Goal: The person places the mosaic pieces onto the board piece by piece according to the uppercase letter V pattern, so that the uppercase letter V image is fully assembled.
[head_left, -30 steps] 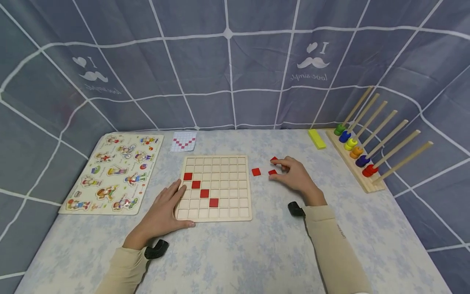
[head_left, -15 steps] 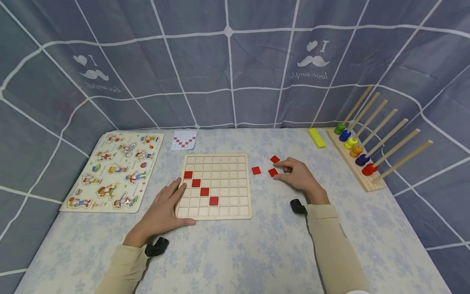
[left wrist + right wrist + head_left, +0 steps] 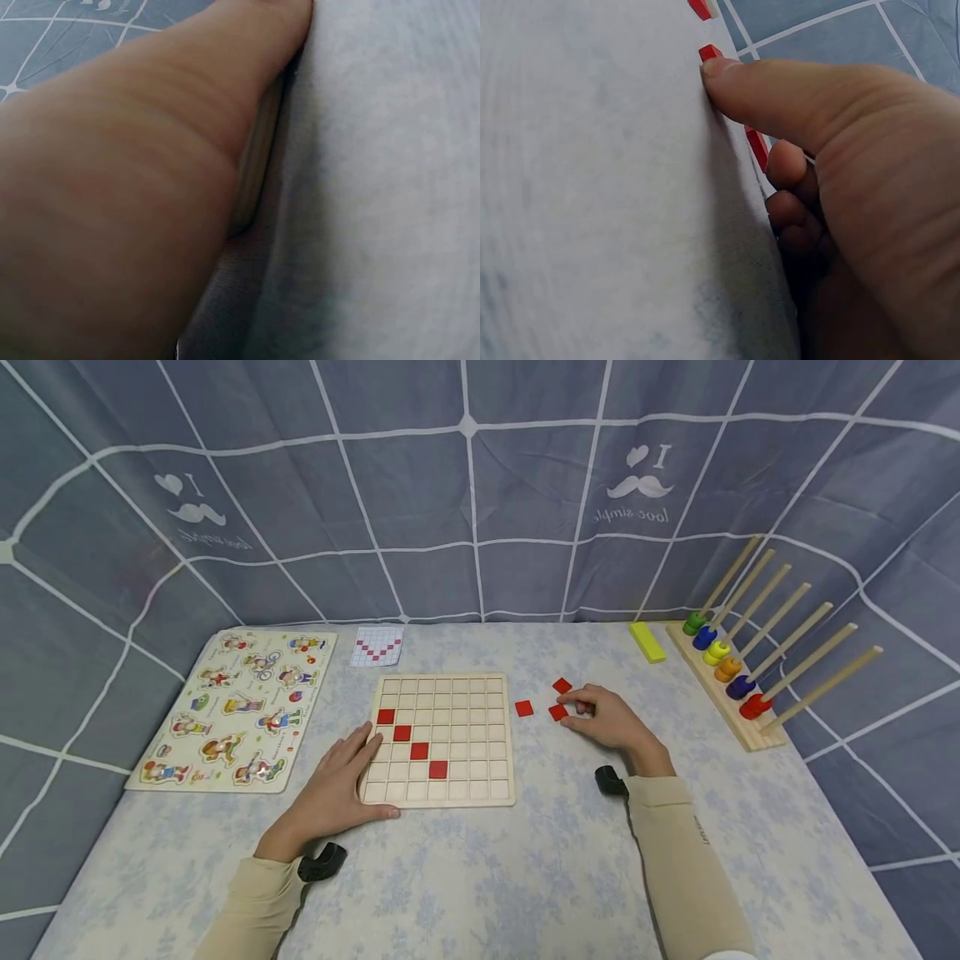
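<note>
In the head view, a square wooden grid board [image 3: 450, 693] lies flat, with a diagonal of several red tiles [image 3: 419, 751] in its cells. My left hand [image 3: 341, 785] rests against its lower left corner, fingers extended along the left side and thumb along the front edge. To the right of the board, my right hand [image 3: 607, 722] pinches a red square tile [image 3: 557, 712] between thumb and forefinger at the table. Two more loose red tiles lie nearby, an upper tile [image 3: 562, 686] and a left tile [image 3: 523, 708]. The left wrist view shows mostly the hand [image 3: 135, 195].
A printed grid card [image 3: 377, 647] with a red V pattern sits behind the board. At left is a picture puzzle board [image 3: 202, 710]. On the right stand a yellow block [image 3: 647, 643] and a peg rack [image 3: 765, 742] with coloured rings. A curtain [image 3: 420, 510] hangs behind.
My right hand has shifted slightly right, uncovering more of the two red tiles near its fingertips. My left hand keeps its place on the board.
</note>
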{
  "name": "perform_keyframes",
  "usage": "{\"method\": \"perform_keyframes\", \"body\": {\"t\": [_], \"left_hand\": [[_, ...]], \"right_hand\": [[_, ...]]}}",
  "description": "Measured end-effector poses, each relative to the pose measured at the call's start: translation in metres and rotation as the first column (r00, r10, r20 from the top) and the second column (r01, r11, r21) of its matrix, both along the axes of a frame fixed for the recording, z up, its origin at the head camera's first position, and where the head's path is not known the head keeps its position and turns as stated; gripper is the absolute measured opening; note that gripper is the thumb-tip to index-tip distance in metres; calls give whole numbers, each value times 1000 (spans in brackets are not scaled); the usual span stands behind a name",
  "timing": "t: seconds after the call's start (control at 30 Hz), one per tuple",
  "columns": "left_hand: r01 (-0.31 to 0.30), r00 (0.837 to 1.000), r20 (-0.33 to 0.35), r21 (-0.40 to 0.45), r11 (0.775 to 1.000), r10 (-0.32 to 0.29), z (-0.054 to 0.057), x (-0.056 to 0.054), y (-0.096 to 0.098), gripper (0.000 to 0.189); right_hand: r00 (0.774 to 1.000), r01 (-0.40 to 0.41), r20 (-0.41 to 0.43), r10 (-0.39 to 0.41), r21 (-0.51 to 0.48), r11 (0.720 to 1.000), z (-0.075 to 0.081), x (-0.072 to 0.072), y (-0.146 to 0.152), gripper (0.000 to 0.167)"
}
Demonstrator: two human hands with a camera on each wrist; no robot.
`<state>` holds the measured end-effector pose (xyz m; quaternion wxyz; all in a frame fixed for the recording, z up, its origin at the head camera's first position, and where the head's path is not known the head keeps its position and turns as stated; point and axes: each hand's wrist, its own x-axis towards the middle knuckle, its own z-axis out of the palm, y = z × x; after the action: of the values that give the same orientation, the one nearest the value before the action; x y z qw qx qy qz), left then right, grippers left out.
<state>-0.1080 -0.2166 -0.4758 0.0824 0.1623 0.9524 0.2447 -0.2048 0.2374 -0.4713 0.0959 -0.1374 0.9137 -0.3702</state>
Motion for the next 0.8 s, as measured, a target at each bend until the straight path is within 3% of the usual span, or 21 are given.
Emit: {"method": "perform_keyframes", "body": {"t": [0.23,0.53,0.8], "left_hand": [[1,1000,-4,0,1000,-1,0,0,-1,124],[-8,1000,1,0,1000,8,-1,-1,0,125],[-1,1000,-4,5,1000,1,-1,-1,-1,125]], "right_hand": [[999,43,-17,-43,-14,999,-2,0,-3,27],[987,47,-159,-40,42,998,-9,0,-7,25],[980,63,-192,-57,27,998,-9,2,-9,20]]}}
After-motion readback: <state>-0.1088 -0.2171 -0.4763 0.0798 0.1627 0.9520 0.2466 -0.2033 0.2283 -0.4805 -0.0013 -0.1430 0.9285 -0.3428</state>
